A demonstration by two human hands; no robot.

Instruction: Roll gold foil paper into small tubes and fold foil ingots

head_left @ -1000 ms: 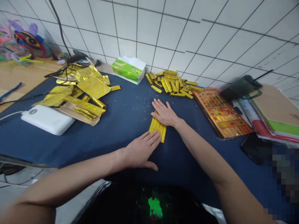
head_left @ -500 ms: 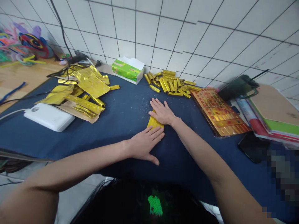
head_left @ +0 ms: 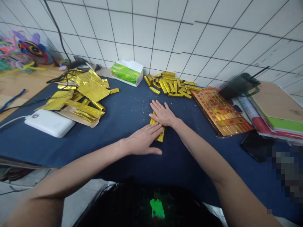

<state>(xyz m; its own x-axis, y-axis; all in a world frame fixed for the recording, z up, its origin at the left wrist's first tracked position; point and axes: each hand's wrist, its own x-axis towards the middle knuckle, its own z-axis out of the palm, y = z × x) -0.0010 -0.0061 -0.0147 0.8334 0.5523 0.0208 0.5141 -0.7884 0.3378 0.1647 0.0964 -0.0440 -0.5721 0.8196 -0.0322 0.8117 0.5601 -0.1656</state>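
Note:
A folded gold foil paper lies on the dark blue table cover in front of me. My left hand lies flat on its near end, fingers stretched out together. My right hand presses flat on its far end, fingers spread. Only a narrow strip of the gold paper shows between and beside the two hands.
A heap of folded gold pieces lies by the tiled wall, with a green tissue box beside it. Loose gold sheets and a white power bank are at the left. A printed gold stack, a black phone and books are at the right.
My left hand has slid forward over the gold paper toward my right hand, covering more of it. The right hand has stayed pressed on the far end.

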